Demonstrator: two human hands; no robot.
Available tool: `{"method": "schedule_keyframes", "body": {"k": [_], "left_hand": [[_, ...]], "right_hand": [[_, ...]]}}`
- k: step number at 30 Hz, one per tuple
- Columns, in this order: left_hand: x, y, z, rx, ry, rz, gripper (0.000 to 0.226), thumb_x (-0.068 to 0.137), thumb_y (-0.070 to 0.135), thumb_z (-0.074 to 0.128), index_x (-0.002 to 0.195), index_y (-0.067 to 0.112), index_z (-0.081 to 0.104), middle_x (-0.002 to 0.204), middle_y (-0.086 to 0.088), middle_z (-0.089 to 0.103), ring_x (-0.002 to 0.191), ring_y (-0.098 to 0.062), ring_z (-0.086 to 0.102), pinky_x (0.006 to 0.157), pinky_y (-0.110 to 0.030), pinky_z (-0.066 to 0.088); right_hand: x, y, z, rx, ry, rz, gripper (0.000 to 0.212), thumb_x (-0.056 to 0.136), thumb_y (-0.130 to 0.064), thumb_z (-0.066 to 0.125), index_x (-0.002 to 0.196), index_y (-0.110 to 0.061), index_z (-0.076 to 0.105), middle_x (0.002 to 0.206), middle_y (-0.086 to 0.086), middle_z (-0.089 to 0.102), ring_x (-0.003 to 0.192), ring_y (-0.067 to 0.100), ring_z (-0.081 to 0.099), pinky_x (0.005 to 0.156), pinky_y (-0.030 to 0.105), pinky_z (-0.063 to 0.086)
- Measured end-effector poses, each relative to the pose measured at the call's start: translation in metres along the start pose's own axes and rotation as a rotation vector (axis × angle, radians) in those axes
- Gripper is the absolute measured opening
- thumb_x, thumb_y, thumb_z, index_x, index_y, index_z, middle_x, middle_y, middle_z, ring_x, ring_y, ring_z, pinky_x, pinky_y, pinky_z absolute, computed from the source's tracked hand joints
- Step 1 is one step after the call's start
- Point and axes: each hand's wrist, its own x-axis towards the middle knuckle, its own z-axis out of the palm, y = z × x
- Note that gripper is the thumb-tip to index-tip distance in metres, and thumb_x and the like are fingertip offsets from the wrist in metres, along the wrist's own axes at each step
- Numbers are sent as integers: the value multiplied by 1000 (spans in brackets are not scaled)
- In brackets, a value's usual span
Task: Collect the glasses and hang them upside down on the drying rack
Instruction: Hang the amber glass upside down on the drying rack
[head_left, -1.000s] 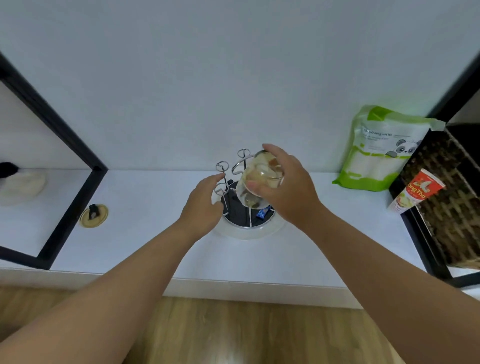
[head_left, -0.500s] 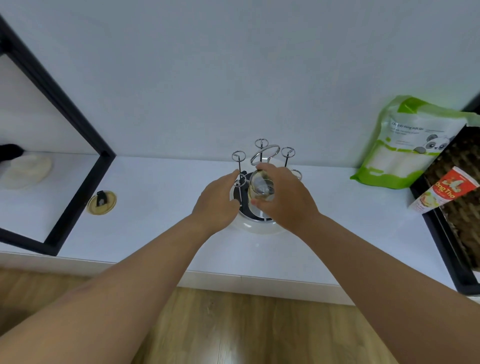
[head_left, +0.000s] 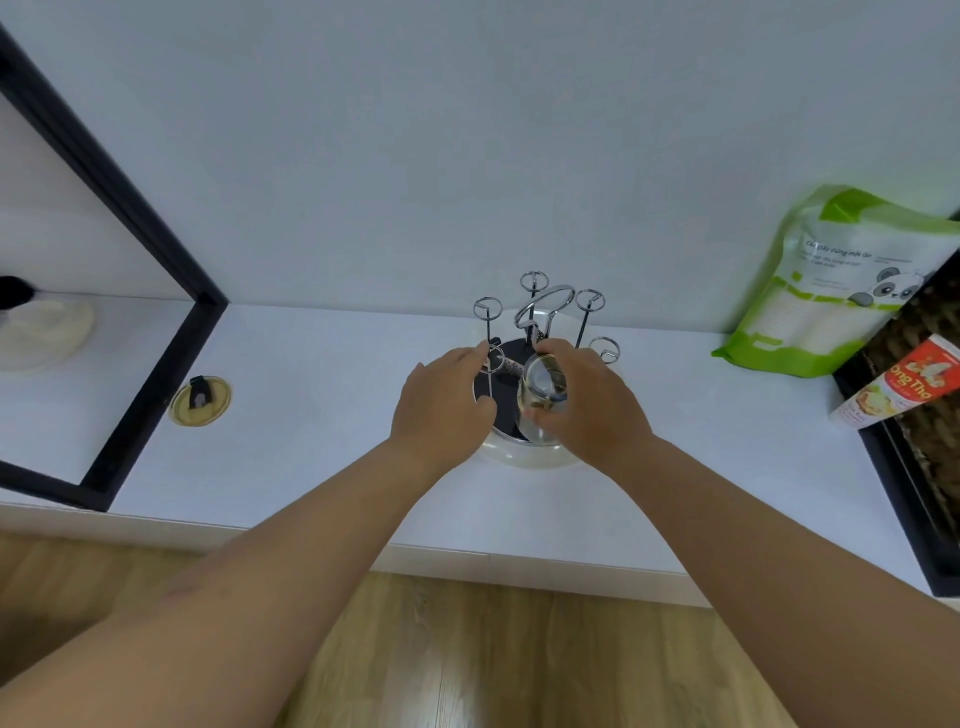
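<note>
A round drying rack (head_left: 524, 460) with a white rim, dark centre and several thin metal pegs topped by loops stands on the white counter against the wall. My right hand (head_left: 592, 410) grips a clear glass (head_left: 543, 397) upside down, low over the front of the rack. My left hand (head_left: 441, 410) rests on the rack's left side, thumb and fingers around a looped peg (head_left: 491, 358). A chrome carry handle (head_left: 545, 306) rises from the rack's middle.
A green and white pouch (head_left: 826, 291) leans on the wall at right, beside a red tube (head_left: 888, 384) and a dark woven basket (head_left: 930, 415). A black frame (head_left: 135, 322) stands at left. A round yellow lid (head_left: 200, 400) lies near it.
My right hand has turned the glass mouth-down and lowered it from above the pegs onto the rack's front. My left hand stayed on the rack's left peg.
</note>
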Motion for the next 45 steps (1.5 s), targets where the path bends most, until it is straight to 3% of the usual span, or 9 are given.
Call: {"method": "schedule_keyframes", "body": {"k": [5, 12, 17, 21, 24, 29, 33, 38, 45], "left_hand": [[-1, 1, -1, 1, 63, 22, 57, 96, 18, 59, 152, 18, 50, 145, -2, 58, 129, -27, 55, 107, -38, 40], [-6, 6, 6, 66, 145, 61, 44, 95, 23, 61, 139, 19, 64, 129, -1, 65, 122, -29, 53, 100, -41, 40], [-10, 2, 8, 168, 229, 230, 44, 90, 26, 71, 133, 20, 70, 142, -3, 60, 138, -29, 44, 108, -47, 39], [-1, -13, 1, 107, 136, 213, 78, 91, 50, 73, 158, 28, 42, 169, -3, 30, 159, -25, 13, 126, -47, 20], [7, -20, 2, -15, 56, 131, 102, 83, 65, 74, 164, 43, 16, 174, 9, 10, 160, -13, -1, 119, -36, 18], [12, -24, 11, -15, 1, 77, 108, 80, 66, 77, 165, 34, 20, 172, 10, 17, 157, -14, 17, 123, -41, 28], [9, -24, 19, 9, 50, 75, 102, 82, 62, 76, 163, 25, 27, 168, 11, 27, 151, -15, 32, 114, -35, 37], [2, -24, 25, 34, 99, 98, 92, 87, 59, 73, 162, 25, 31, 164, 12, 33, 147, -14, 37, 104, -27, 36], [2, -22, 19, -51, 181, 116, 75, 93, 52, 68, 158, 25, 41, 157, 11, 45, 144, -12, 41, 112, -24, 31]], "right_hand": [[-1, 6, 0, 3, -25, 13, 69, 84, -32, 80, 145, -32, 47, 128, 4, 58, 111, 28, 61, 92, 44, 54], [-2, 21, -11, -63, -37, 4, 71, 84, -33, 80, 146, -35, 45, 128, 4, 53, 112, 28, 58, 91, 42, 54], [0, 36, -24, -108, -28, 14, 77, 84, -35, 79, 152, -37, 43, 129, 1, 48, 123, 27, 50, 88, 36, 46], [1, 45, -31, -98, -19, 27, 84, 83, -40, 81, 156, -40, 39, 140, 2, 44, 131, 27, 44, 91, 36, 43], [-1, 47, -32, -96, 2, 27, 86, 82, -41, 82, 156, -40, 38, 144, 2, 42, 134, 29, 41, 93, 38, 43], [0, 48, -33, -136, 9, 20, 77, 89, -39, 77, 156, -38, 40, 151, 4, 41, 140, 30, 37, 98, 43, 46], [4, 51, -35, -151, 19, 30, 69, 94, -33, 73, 156, -35, 41, 147, 6, 45, 136, 32, 40, 98, 43, 45], [9, 54, -39, -151, 30, 45, 69, 95, -34, 72, 156, -36, 41, 141, 6, 48, 133, 32, 43, 98, 45, 47], [8, 50, -36, -116, 31, 55, 81, 91, -38, 75, 159, -45, 32, 155, 4, 38, 141, 32, 36, 101, 46, 44]]}}
